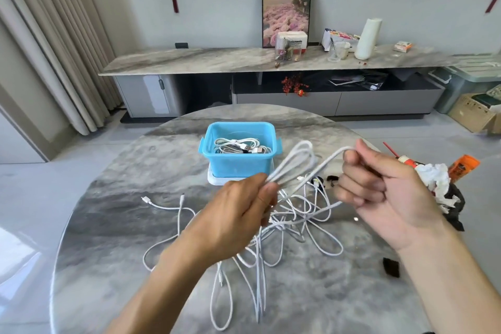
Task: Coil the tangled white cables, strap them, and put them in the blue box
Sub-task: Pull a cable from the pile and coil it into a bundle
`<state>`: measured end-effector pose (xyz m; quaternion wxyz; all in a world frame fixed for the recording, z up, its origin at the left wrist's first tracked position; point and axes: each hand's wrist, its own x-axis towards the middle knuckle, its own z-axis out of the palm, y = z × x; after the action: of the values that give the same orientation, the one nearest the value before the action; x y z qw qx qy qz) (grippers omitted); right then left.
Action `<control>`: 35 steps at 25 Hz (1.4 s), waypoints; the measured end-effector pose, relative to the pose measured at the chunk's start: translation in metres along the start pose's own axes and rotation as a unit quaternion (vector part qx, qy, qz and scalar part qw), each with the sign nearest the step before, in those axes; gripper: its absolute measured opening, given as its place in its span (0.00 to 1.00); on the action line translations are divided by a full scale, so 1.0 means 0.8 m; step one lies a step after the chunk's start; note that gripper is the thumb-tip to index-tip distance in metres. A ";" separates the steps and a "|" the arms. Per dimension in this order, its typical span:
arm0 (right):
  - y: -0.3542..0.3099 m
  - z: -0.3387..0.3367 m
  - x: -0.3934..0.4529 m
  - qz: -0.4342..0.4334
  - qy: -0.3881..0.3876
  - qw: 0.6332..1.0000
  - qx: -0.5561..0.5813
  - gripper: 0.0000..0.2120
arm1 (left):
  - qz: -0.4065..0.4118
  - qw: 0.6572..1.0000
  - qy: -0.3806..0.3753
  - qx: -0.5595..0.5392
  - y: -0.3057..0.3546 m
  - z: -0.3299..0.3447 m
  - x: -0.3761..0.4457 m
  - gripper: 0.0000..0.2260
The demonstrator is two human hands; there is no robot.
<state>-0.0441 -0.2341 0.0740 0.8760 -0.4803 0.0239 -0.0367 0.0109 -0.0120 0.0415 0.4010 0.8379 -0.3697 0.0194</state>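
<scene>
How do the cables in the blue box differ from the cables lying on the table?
The cables in the box are gathered into a compact bundle inside the blue box; the cables on the table sprawl in loose, crossing loops. The boxed ones go untouched, while the left hand and right hand grip a strand rising from the tangle. Both sets are white.

One blue box [240, 163] at twelve o'clock; two hands [238, 214]; two black straps [391, 267]; several tangled white cables [295, 225], number indistinct.

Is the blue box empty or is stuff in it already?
Not empty. The lidless blue plastic box on the round marble table already holds coiled white cables, their plugs showing above the rim.
</scene>
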 end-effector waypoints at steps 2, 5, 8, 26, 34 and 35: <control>0.006 0.009 0.002 0.007 0.000 0.995 0.098 0.14 | 0.001 0.999 -0.029 -0.036 0.007 0.007 -0.001 0.19; 0.020 0.022 0.004 -0.001 -0.029 0.988 0.154 0.12 | -0.039 0.995 -0.057 -0.076 0.011 0.021 -0.002 0.18; 0.024 0.028 0.003 -0.028 -0.021 0.989 0.144 0.10 | -0.054 0.982 -0.103 -0.150 0.014 0.019 -0.003 0.16; 0.057 0.043 0.004 -0.075 0.135 0.978 -0.142 0.07 | -0.179 0.927 -0.057 -0.324 0.026 0.029 -0.005 0.12; 0.060 0.041 0.006 -0.143 0.203 0.955 -0.160 0.09 | -0.167 0.936 -0.075 -0.302 0.024 0.032 -0.005 0.18; 0.062 0.038 0.008 -0.128 0.204 0.961 -0.136 0.17 | -0.165 0.940 -0.071 -0.291 0.022 0.033 -0.006 0.18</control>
<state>-0.0337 -0.1823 0.0481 0.7671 -0.5761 0.1454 -0.2420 -0.0104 -0.0346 0.0335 0.5979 0.7329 -0.2432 -0.2152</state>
